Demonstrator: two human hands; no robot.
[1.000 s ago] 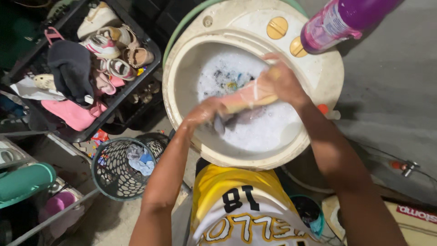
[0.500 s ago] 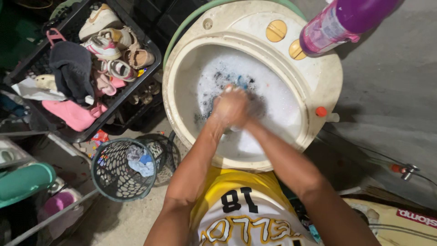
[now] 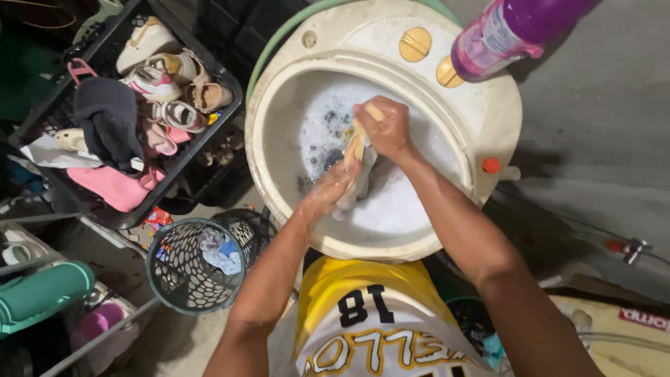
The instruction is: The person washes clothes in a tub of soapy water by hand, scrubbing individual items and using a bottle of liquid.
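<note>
A round cream washing tub (image 3: 279, 105) holds foamy water with dark bits floating in it. Both of my hands are inside it. My right hand (image 3: 385, 128) grips the top of a wet, pale yellow and white cloth (image 3: 358, 171) held up over the suds. My left hand (image 3: 326, 190), covered in foam, holds the lower part of the same cloth. My forearms reach in from the near rim.
A purple and pink bottle (image 3: 516, 31) stands on the tub's far rim beside two yellow knobs (image 3: 414, 43). A black crate (image 3: 209, 150) of shoes and clothes sits left. A dark mesh basket (image 3: 183, 276) stands below it. Grey concrete lies right.
My hands have separated from a tight clasp low in the suds; the right hand has risen with the cloth, stretching it between both hands.
</note>
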